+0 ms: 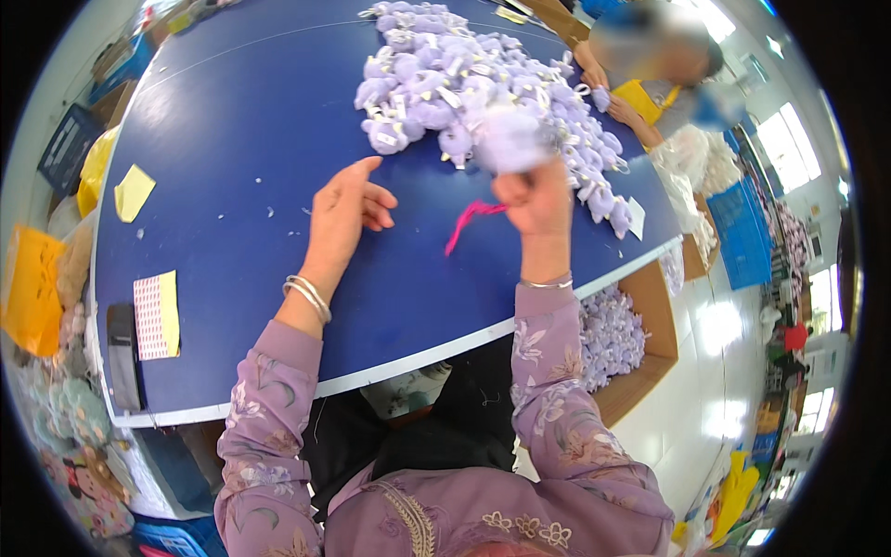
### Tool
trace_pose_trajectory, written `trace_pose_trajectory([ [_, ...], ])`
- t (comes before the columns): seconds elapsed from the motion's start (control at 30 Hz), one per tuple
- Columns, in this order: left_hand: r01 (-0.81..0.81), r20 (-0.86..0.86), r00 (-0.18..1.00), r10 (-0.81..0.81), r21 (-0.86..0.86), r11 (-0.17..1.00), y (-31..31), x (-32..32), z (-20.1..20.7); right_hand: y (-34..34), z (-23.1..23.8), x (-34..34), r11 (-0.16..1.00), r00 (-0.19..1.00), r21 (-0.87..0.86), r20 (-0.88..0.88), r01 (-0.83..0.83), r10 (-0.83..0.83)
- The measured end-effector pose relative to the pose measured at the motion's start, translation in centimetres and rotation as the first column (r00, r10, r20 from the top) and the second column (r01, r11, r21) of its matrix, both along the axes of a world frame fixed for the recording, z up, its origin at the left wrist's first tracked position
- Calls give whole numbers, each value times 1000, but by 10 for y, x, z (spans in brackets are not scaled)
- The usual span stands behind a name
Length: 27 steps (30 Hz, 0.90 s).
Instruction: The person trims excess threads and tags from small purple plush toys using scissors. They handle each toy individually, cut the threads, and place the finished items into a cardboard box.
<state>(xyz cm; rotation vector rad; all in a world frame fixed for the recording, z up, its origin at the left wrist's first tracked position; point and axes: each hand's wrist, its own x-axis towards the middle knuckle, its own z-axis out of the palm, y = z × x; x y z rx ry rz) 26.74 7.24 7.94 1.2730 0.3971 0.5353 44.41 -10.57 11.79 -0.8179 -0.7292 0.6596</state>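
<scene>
A heap of small lavender plush toys [436,70] with white tags and pale yellow bits covers the far part of the blue table. My right hand [538,200] is closed at the near edge of this heap. A lavender plush toy [512,137], smeared by motion, sticks up from its fingers. A bright pink cord or strip [471,219] hangs out on the left side of the same hand; what it belongs to is hidden. To the left, my left hand [351,206] hovers over the table with its fingers loosely apart and nothing in them.
Yellow paper [135,192], a printed sticker sheet [156,316] and a dark phone-like object [122,356] lie at the table's left. A cardboard box [654,325] of lavender toys stands by the right edge. Across the table, a co-worker's hand [624,110] is near a small toy.
</scene>
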Motion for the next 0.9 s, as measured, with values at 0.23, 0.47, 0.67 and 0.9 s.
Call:
trace_pose_trajectory([
  [0.23, 18, -5, 1000, -18, 18, 1000, -3, 4, 0, -64, -3, 51, 346, 463, -345, 809, 872, -363],
  [0.47, 58, -25, 998, -56, 87, 995, -5, 3, -3, -25, -24, 20, 356, 370, -368, 927, 859, 66],
  [0.67, 51, 21, 998, -56, 185, 981, -10, 6, -5, 9, -30, -3, 628, 422, -427, 891, 650, 169],
  [0.9, 164, 65, 982, -175, 154, 974, -7, 3, -7, 38, -5, -27, 793, 945, -606, 219, -65, 244],
])
